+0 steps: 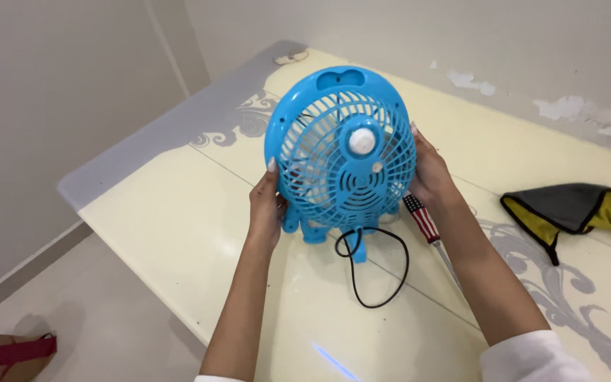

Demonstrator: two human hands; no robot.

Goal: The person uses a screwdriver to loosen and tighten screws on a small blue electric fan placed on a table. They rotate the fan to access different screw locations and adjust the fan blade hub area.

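Observation:
A small round blue plastic fan (341, 152) stands upright on the cream table (178, 226), its back grille and white centre cap facing me. My left hand (266, 209) grips its left rim and lower edge. My right hand (429, 173) holds the right rim. A black power cord (380, 272) loops on the table below the fan's feet. A screwdriver (422, 219) with a striped red, white and blue handle lies under my right wrist, its shaft pointing toward me.
A folded grey and yellow cloth (581, 209) lies at the right of the table. The table edge runs along the left, with floor below and a brown bag (15, 354) at bottom left. Walls stand behind.

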